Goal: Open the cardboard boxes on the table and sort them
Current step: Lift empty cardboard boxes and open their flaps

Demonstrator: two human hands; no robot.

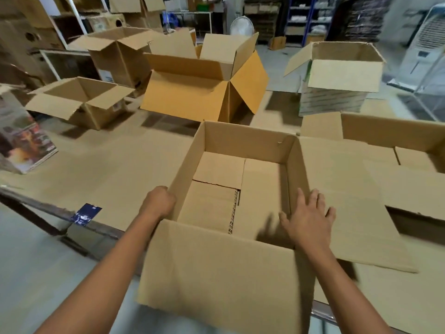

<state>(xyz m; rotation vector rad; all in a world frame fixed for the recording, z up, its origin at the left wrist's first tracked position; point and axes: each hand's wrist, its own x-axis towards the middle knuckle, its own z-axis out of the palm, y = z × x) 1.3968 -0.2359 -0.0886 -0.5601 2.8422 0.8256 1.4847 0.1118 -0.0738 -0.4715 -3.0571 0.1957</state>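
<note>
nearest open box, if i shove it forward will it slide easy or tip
Probably light: the nearest open box looks empty. It is wide and low, so it should slide rather than tip. Its spread flaps may flop.

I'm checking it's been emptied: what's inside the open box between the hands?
Inside the open box only its own folded bottom flaps show, with no contents. The strip nearest the person is hidden behind the near flap.

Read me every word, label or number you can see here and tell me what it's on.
"EA", repeated, partly cut off: printed strip inside the nearest box.
Blue card on the table edge: print too blurred.
Colourful carton at left: too blurred.
Sticker on the small left box: too small.
</note>
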